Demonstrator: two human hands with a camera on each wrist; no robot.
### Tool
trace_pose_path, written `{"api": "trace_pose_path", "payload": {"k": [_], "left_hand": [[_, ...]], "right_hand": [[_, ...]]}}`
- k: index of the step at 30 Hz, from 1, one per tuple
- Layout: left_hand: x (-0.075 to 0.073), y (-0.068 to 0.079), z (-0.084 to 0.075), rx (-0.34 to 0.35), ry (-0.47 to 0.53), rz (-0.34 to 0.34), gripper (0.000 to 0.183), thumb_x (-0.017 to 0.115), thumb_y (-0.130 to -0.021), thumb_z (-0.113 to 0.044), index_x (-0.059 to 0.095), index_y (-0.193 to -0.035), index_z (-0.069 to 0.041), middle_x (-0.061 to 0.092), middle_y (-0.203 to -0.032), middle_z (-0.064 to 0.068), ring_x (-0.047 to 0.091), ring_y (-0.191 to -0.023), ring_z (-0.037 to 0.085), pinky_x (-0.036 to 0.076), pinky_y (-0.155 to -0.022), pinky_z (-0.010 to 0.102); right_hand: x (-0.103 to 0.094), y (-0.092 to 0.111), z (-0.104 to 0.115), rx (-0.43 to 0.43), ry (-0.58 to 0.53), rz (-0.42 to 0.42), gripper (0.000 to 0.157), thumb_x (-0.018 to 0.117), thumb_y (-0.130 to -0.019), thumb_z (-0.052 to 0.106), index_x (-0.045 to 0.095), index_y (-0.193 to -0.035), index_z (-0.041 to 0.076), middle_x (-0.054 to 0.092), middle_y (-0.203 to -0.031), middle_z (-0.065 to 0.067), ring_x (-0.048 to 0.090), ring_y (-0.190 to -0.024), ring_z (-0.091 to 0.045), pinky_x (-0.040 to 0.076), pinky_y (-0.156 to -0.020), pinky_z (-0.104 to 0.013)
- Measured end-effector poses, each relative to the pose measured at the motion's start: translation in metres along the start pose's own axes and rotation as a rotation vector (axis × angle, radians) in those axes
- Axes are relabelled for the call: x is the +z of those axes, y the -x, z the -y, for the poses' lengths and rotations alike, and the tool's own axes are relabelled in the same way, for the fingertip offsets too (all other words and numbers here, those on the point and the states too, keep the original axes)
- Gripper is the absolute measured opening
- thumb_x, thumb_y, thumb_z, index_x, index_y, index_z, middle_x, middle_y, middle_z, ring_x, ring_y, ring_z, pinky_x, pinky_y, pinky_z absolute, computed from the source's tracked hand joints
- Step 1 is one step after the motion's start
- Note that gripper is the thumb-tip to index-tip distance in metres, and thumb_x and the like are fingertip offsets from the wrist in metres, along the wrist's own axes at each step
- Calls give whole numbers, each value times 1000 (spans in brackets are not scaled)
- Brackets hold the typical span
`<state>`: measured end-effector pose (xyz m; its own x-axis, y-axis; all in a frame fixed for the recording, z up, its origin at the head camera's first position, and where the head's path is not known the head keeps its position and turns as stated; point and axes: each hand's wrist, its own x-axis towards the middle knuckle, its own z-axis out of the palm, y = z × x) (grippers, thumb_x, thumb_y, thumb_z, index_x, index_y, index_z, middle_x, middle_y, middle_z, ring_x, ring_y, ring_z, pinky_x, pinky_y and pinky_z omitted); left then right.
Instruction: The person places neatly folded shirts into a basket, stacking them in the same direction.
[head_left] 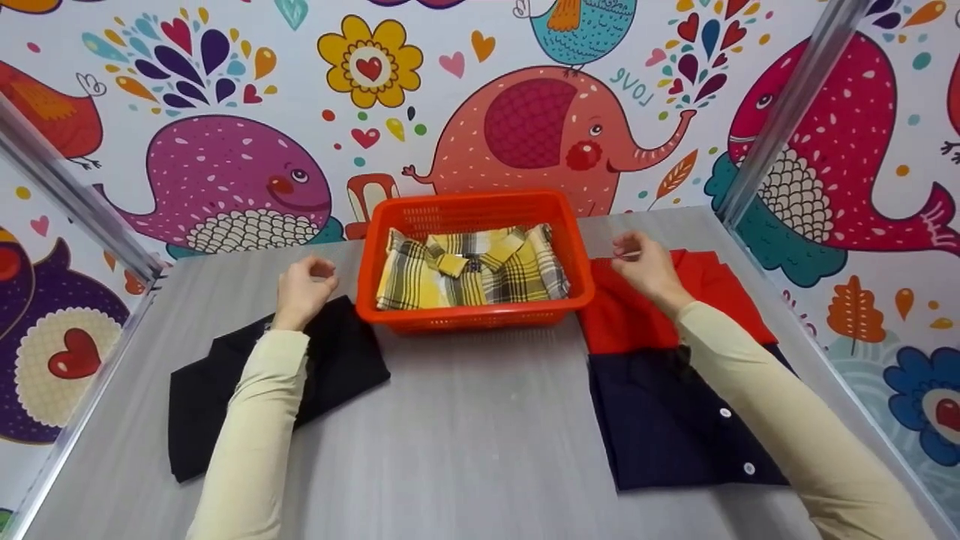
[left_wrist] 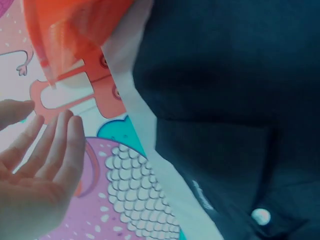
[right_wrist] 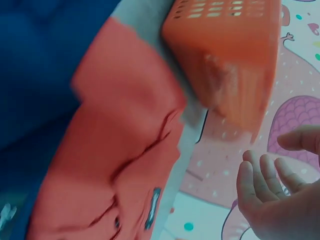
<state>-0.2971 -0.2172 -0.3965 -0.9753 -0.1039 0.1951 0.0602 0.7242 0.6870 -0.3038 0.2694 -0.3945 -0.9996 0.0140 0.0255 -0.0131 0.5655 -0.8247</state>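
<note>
An orange plastic basket [head_left: 480, 313] stands at the back middle of the table, with a folded yellow and black plaid shirt [head_left: 409, 281] lying in it, collar up. Left of the basket, my left hand [head_left: 302, 292] hovers over a folded black garment [head_left: 349, 367], its fingers bent loosely around nothing. My right hand [head_left: 649, 268] is raised to the right of the basket, above a folded red collared garment [head_left: 619, 319]; it too holds nothing. A navy garment [head_left: 652, 427] with white buttons lies against the red one, nearer the front. In both wrist views the fingers are relaxed and apart from the cloth.
The grey table [head_left: 480, 420] carries the basket and the garments. A wall with cartoon animals [head_left: 525, 135] rises directly behind the basket. Metal posts [head_left: 787, 112] stand at the table's back corners.
</note>
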Motion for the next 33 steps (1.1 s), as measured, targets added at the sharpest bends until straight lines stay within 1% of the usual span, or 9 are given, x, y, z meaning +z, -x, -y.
{"api": "trace_pose_path", "payload": {"k": [4, 9, 12, 14, 16, 20, 25, 29, 33], "left_hand": [[-5, 8, 11, -19, -9, 24, 26, 61, -87, -5, 63, -108, 10, 65, -107, 27, 61, -98, 40, 45, -91, 47], [-12, 18, 21, -37, -25, 24, 25, 61, -87, -5, 63, -107, 10, 65, -105, 27, 61, -97, 40, 45, -88, 46], [-12, 26, 23, -88, -6, 30, 21, 62, -85, -3, 64, -101, 10, 67, -93, 23, 64, -81, 34, 51, -73, 37], [-10, 33, 22, -144, 32, 54, 18, 63, -84, -2, 64, -98, 9, 67, -83, 18, 63, -69, 26, 51, -60, 29], [-7, 42, 20, -200, 60, 76, 12, 64, -83, -1, 64, -94, 6, 66, -76, 11, 61, -58, 19, 47, -50, 22], [1, 59, 13, -245, 100, 101, 4, 65, -81, 1, 64, -85, 0, 63, -69, 6, 59, -55, 14, 46, -48, 20], [15, 82, 0, -269, 141, 143, 6, 65, -79, 3, 65, -84, 1, 63, -69, 5, 60, -57, 14, 47, -49, 20], [31, 99, -15, -252, 171, 193, 8, 64, -77, 5, 65, -85, 2, 64, -70, 5, 61, -60, 16, 48, -51, 22], [48, 113, -30, -181, 161, 224, 10, 63, -73, 4, 67, -80, -2, 63, -68, 2, 57, -58, 14, 45, -52, 23]], "right_hand": [[-20, 11, -11, 22, 55, 30, 42, 59, -92, 6, 45, -129, -4, 49, -128, -24, 49, -110, -37, 47, -94, -46], [-40, 26, -26, 6, 89, 66, 39, 59, -92, 8, 47, -126, -6, 51, -124, -25, 51, -107, -37, 49, -89, -43], [-50, 38, -35, -32, 92, 58, 33, 58, -92, 6, 50, -121, -6, 54, -119, -25, 54, -106, -37, 49, -87, -37], [-55, 47, -41, -58, 84, 44, 29, 59, -92, 5, 52, -118, -7, 56, -116, -25, 57, -102, -34, 50, -83, -29], [-59, 55, -46, -93, 65, 26, 27, 59, -91, 2, 53, -116, -8, 58, -112, -25, 59, -96, -28, 49, -77, -22], [-69, 72, -54, -138, -8, 5, 26, 59, -90, -2, 53, -113, -11, 59, -106, -23, 59, -86, -12, 48, -71, -16], [-86, 90, -58, -125, -69, 36, 23, 57, -93, -1, 52, -115, -7, 60, -101, -4, 62, -86, -4, 49, -74, -16], [-103, 102, -59, -114, -105, 38, 19, 57, -95, 2, 56, -113, 3, 61, -98, 9, 62, -89, -2, 49, -77, -14], [-117, 113, -61, -100, -92, 28, 18, 59, -95, 6, 60, -112, 13, 61, -99, 12, 61, -89, -1, 47, -76, -13]]}}
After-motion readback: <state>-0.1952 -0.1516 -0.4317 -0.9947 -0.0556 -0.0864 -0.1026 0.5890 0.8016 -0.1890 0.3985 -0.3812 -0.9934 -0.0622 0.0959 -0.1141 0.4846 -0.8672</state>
